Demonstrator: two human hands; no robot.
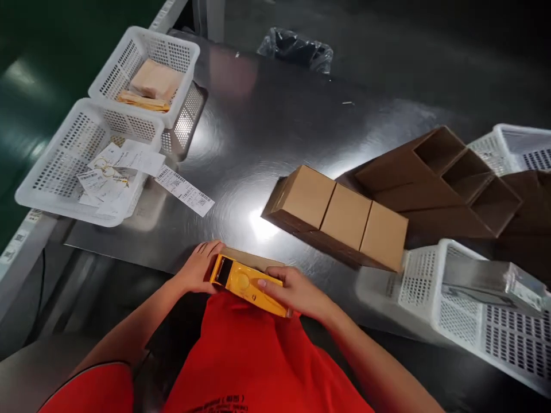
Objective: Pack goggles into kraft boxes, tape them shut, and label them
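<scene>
Head view, single camera.

Yellow hand tool [247, 284], 1: lower centre of the frame, lying along a brown carton [253, 258], 1, at the near edge of the metal tabletop [275, 126]. Hands, 2: the right hand [299, 292] has its fingers closed round the tool's right end, thumb on top; the left hand [198, 268] has its fingers bent about the carton's left end, beside the tool's dark opening.

Closed cartons [346, 215], 3: in a row, right of centre. Open cartons [398, 186], 3 openings counted: darker, behind the row, interiors shaded. Further cardboard at the right edge, number uncertain.

White baskets, 4. Upper left basket [99, 83]: flat beige packets and yellowish ones, exact count unclear. Basket below it [34, 186]: several overlapping printed slips [101, 183] and thin yellow loops. Lower right basket [419, 281]: one grey box [482, 281] across its top. Right-edge basket [484, 150]: partly hidden, contents unclear.

Label strip [185, 190], 1: from the slip basket onto the tabletop. Bin with clear liner [322, 56], 1: upper centre, interior dark.
</scene>
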